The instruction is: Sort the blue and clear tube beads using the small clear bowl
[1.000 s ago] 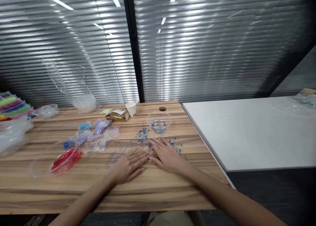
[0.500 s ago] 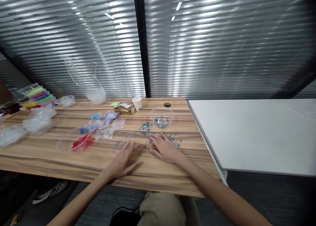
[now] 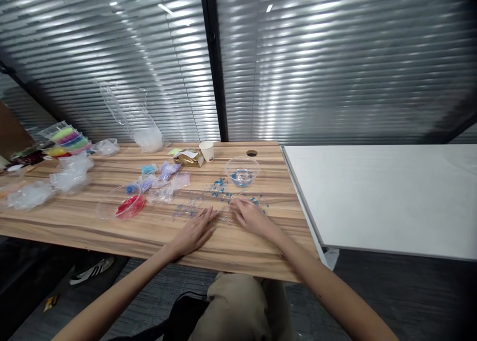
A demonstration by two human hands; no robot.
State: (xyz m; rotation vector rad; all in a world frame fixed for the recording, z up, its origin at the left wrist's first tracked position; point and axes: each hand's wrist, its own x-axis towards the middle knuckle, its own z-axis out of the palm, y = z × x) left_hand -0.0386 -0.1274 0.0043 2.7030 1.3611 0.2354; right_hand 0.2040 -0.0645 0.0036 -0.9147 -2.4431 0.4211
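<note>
My left hand rests on the wooden table with its fingers stretched out, beside a spread of clear and pale bits. Close to it, my right hand has its fingers bent down and drawn together among the scattered small pieces; whatever lies between the fingertips is too small to make out. Blue tube-shaped beads lie loose just beyond the hands. Behind them stands a clear round bowl with blue pieces in its bottom.
To the left, a tilted clear bowl holds red pieces. Small plastic bags, a gold box and a paper cup stand farther back. Clear plastic containers sit far left. A white table adjoins on the right.
My left hand lifted away leftward, fingers spread, then came back down toward the right hand. My right hand went from lying flat to having bent fingers. The view has shifted.
</note>
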